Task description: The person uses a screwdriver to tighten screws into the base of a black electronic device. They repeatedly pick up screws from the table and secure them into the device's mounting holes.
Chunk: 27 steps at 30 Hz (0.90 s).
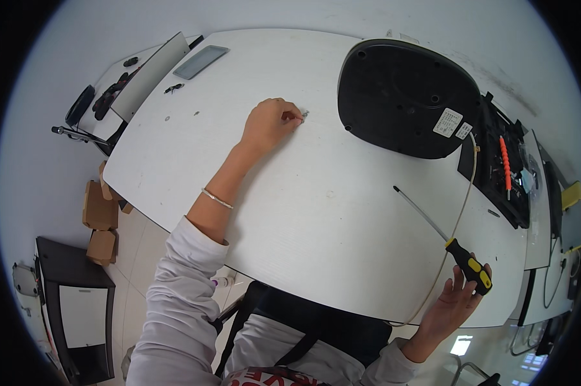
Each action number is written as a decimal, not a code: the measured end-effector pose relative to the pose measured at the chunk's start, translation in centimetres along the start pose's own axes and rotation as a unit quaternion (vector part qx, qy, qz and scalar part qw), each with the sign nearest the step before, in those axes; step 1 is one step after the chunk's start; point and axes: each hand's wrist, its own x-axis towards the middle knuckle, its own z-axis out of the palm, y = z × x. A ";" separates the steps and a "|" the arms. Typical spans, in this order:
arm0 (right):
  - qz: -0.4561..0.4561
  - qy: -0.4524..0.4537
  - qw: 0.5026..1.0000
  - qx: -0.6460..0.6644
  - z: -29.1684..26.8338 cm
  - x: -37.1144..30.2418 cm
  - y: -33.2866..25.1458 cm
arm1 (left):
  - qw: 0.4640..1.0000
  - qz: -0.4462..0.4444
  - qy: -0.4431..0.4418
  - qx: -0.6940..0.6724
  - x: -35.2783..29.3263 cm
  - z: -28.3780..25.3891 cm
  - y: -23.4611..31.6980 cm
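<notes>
"What's in the right hand (446, 307)?"

"A screwdriver (463, 259), fingers and thumb curled about its black and yellow handle. It's over the near right part of the table (290, 219), the shaft slanting away to the left."

"And the left hand (270, 123)?"

"Stretched far out across the table, thumb and fingertips drawn together at some small metal bits (306, 114). From here I can't tell if any are pinched between them. There's a pale bracelet (217, 199) on that wrist."

"What's the big black thing just right of the bits?"

"Some rounded unit (393, 87), lying on the table toward its far edge. I see holes in the face that's up, and white labels (447, 123) near its right corner. A pale cable (467, 196) runs from there down to the near edge."

"And past the unit?"

"A black toolbox (521, 217) on the right, with an orange tool (505, 162) lying in it. Over at the far left of the table there's a grey tray (200, 62), a little dark clip (173, 88) near it. Cardboard boxes (100, 211) sit on the floor at the left, by a dark cabinet (78, 273)."
</notes>
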 end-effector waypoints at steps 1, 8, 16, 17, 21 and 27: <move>0.001 -0.001 1.000 0.000 0.0 0.0 0.0 | 1.000 0.004 0.005 -0.003 0.1 0.1 0.1; 0.007 0.011 1.000 -0.007 -0.1 0.1 0.2 | 1.000 -0.006 0.017 -0.015 0.3 0.5 0.5; 0.010 0.014 1.000 -0.016 0.0 0.0 0.0 | 0.999 -0.019 0.039 0.008 0.5 0.8 -0.2; 0.010 0.014 1.000 -0.016 0.1 0.0 0.0 | 0.999 -0.015 0.045 0.007 0.5 0.8 -0.2; 0.011 0.010 1.000 -0.016 -0.1 0.0 0.1 | 0.998 -0.011 0.064 0.007 0.4 1.1 -0.5; 0.011 0.004 1.000 -0.019 0.0 0.0 0.1 | 0.997 -0.030 0.066 -0.002 0.6 1.1 -0.3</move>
